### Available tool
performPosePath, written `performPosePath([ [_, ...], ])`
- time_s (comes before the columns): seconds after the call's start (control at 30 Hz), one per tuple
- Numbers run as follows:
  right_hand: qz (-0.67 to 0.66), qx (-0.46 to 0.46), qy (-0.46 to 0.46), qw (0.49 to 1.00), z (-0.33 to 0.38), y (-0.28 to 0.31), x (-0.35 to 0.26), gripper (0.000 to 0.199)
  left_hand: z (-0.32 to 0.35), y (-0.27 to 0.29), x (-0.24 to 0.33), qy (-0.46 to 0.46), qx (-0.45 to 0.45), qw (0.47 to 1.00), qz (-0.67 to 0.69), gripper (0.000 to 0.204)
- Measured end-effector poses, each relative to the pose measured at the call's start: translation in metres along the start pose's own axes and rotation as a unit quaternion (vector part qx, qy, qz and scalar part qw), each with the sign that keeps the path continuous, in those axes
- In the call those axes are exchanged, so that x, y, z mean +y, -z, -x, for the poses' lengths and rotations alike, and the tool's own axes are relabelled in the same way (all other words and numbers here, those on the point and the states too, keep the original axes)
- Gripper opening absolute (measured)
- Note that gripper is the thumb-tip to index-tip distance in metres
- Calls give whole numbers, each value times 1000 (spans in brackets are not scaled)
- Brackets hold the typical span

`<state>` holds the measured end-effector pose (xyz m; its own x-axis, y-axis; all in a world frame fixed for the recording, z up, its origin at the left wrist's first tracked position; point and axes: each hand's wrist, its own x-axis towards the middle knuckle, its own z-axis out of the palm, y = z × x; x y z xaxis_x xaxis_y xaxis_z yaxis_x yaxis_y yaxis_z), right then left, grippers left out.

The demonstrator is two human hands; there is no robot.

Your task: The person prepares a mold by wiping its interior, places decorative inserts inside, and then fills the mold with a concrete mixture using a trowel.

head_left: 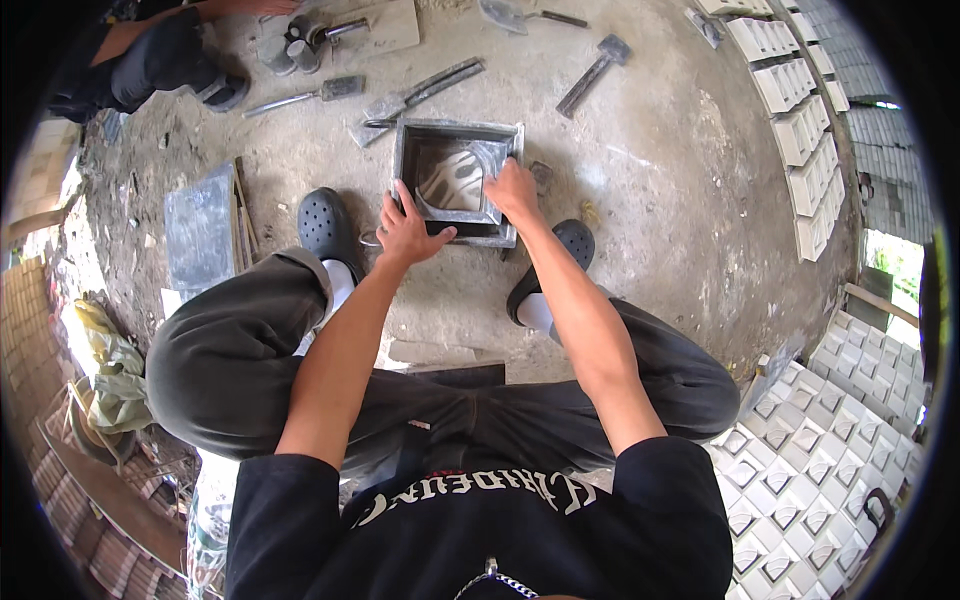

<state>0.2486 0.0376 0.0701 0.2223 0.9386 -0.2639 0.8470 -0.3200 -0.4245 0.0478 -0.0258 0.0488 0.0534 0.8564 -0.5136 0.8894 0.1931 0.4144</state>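
Note:
On the floor between my feet stands a square grey mould frame (459,127) with a pale, curved pattern (455,182) at its bottom. A smaller square inner frame (455,215) sits inside its walls. My left hand (405,230) rests at the near left corner, its fingers spread over the rim and the thumb along the near side. My right hand (513,190) is closed on the right side of the inner frame, with the fingertips curled inward. What lies beneath those right fingers is hidden.
Beyond the mould lie a trowel (383,108), a brush (343,87), a hammer-like tool (592,75) and another trowel (503,15). Dark flat plates (203,230) lean at left. White moulded blocks (802,130) line the right side. Another person's leg (165,55) is at the far left.

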Motion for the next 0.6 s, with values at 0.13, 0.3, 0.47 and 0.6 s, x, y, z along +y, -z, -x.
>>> performPosePath([
  [0.13,27,-105,-19,994,-12,9,-18,32,-3,3,-5,7,-6,1000,22,139],
  [0.3,20,-221,-86,971,-27,23,-8,22,-4,0,2,1,0,1000,12,140],
  [0.47,52,-177,-14,983,-24,15,-10,24,-4,0,-5,6,-1,1000,8,139],
  [0.6,29,-147,26,988,-26,13,10,30,0,-1,5,-8,5,1000,7,138],
])
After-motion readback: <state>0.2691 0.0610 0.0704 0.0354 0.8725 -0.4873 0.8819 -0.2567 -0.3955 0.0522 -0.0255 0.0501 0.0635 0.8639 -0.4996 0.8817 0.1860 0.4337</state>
